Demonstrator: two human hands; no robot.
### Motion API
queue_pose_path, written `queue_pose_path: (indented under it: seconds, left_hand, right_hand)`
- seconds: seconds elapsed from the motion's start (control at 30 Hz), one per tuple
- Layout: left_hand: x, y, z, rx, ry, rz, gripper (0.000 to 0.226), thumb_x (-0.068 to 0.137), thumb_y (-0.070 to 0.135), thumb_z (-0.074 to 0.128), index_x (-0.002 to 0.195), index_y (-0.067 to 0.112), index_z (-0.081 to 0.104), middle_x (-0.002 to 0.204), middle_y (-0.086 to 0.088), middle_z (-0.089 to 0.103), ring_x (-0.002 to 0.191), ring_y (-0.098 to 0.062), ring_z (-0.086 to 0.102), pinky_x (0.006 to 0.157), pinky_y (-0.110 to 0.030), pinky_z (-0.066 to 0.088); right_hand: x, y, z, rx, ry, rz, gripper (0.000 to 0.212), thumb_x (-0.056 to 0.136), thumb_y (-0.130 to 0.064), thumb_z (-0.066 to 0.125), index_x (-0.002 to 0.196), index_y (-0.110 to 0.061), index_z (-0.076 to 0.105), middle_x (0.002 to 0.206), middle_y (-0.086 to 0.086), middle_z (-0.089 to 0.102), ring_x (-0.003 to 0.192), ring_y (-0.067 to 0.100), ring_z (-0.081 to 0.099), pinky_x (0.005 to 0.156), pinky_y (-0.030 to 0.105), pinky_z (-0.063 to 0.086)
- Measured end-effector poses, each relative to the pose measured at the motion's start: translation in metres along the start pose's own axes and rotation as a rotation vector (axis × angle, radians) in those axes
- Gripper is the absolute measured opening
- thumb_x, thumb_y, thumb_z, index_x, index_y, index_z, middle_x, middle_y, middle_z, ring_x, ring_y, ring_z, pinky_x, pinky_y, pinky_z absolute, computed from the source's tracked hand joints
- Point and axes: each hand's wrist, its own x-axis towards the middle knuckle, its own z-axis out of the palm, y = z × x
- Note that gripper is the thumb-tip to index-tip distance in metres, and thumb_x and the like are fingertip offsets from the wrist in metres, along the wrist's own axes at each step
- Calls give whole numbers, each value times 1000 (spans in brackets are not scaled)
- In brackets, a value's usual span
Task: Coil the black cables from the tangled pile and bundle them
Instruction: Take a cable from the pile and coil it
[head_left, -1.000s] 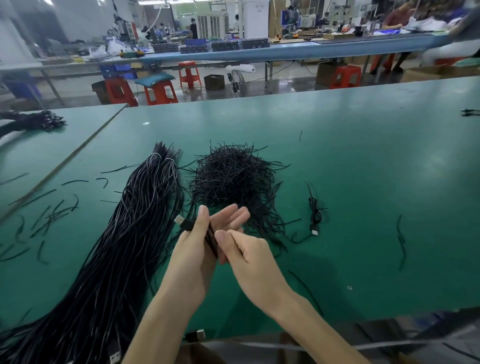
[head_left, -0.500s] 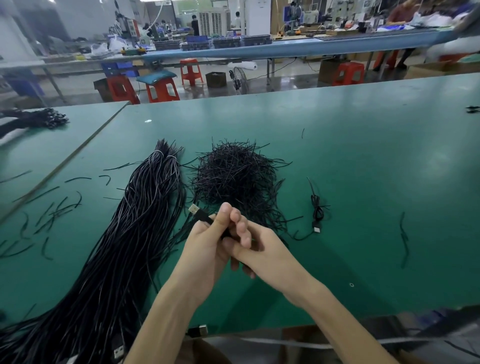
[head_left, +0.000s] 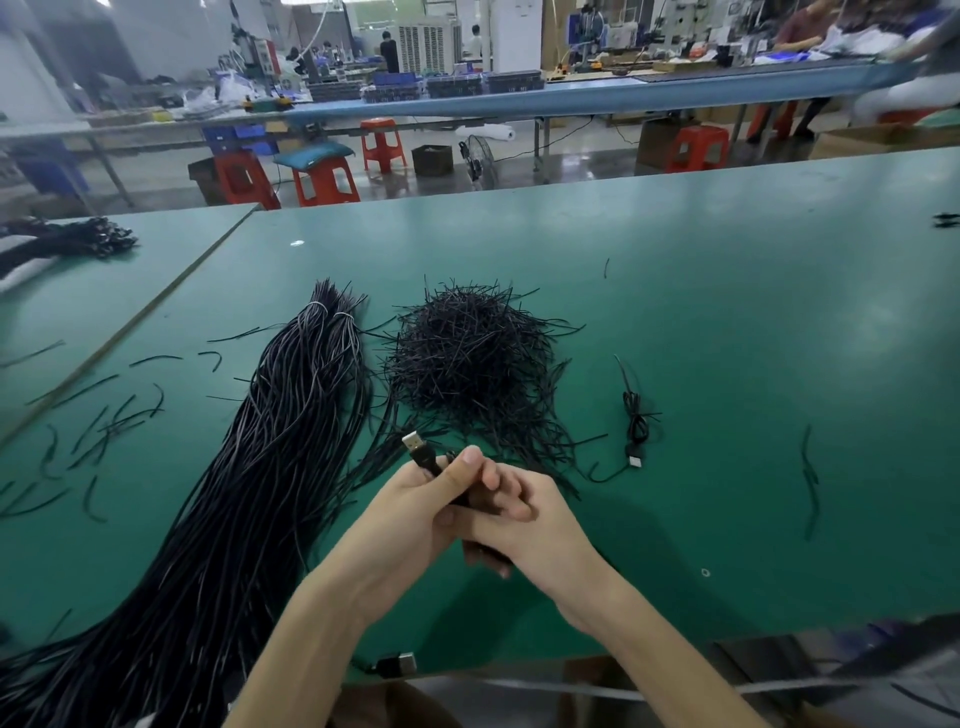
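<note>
Change: a second ago the right hand (head_left: 540, 525) had its fingers stretched out; they have since folded over the left hand (head_left: 405, 514), and the plug (head_left: 413, 443) has tipped upward.
Left hand: thumb and fingers grip the cable (head_left: 428, 461) just below the plug.
Right hand: fingers curled round the cable, against the left hand's fingers.
Cable: held above the table (head_left: 727, 312) near its front edge, with the silver plug pointing up and left.
Pile (head_left: 270, 467): long black strands lying left of the hands.
Ties (head_left: 467, 358): black heap beyond the hands, just right of the pile.
Bundled cable (head_left: 636, 426): on the table right of the ties.
</note>
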Motion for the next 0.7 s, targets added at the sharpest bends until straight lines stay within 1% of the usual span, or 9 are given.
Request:
queue_pose_path:
  seconds: [0.1,0.17,0.23,0.3,0.37,0.43,0.5,0.6,0.7]
  left_hand:
    - [-7,2,-15,9,-175,5,29,109,17,49,113,-7,64,126,-33,63,102,-41,68,76,-37,58]
    - [-12,1,-24,72,-241,10,29,109,9,45,122,-11,61,137,-28,58,116,-42,62,89,-39,55]
    - [-17,-1,-26,175,-223,15,30,109,8,43,124,-8,64,139,-21,60,118,-39,63,91,-35,53]
    - [-19,-2,-23,241,-155,38,29,108,11,46,123,-1,69,136,-16,65,120,-35,64,91,-33,54]
    - [-20,-7,-16,230,-90,80,30,108,15,47,123,4,71,131,-17,68,121,-35,65,90,-32,56]
    - [-19,-15,-9,175,-35,123,33,107,20,46,125,8,71,127,-19,69,119,-37,65,89,-32,57]
    - [-18,-21,-5,164,5,143,34,106,24,47,125,11,71,125,-19,70,118,-42,63,91,-38,56]
    - [-16,-22,-8,236,-2,146,31,106,25,48,124,13,71,125,-17,70,120,-42,62,96,-55,46]
    - [-14,-20,-10,207,-62,161,31,107,23,50,127,7,67,128,-20,68,125,-39,59,100,-49,45]
  right_hand:
    - [-3,3,-1,-29,25,-10,31,86,-5,73,110,-26,76,74,5,69,58,14,61,41,25,39]
    - [-6,6,-2,-43,17,-17,35,84,-4,72,112,-25,76,83,8,73,62,16,64,43,26,41]
    - [-8,10,0,-37,22,-28,33,83,-5,75,109,-25,77,82,7,74,64,19,66,44,27,43]
    - [-10,13,4,-17,64,-30,30,81,-7,77,105,-26,78,77,6,73,62,19,66,45,27,44]
    - [-9,14,6,4,110,-29,30,81,-10,78,103,-29,79,76,6,73,62,20,64,46,27,43]
    - [-9,13,5,24,152,-35,28,81,-10,80,98,-32,80,72,3,73,61,16,62,48,24,43]
    - [-10,11,4,30,161,-53,34,82,-6,80,98,-36,79,72,-1,74,61,10,63,50,18,45]
    - [-13,10,6,58,164,-77,38,83,3,76,102,-30,80,75,-4,75,62,3,65,51,13,45]
    - [-14,10,7,91,197,-94,34,81,0,79,100,-27,79,84,-3,76,69,2,67,52,13,46]
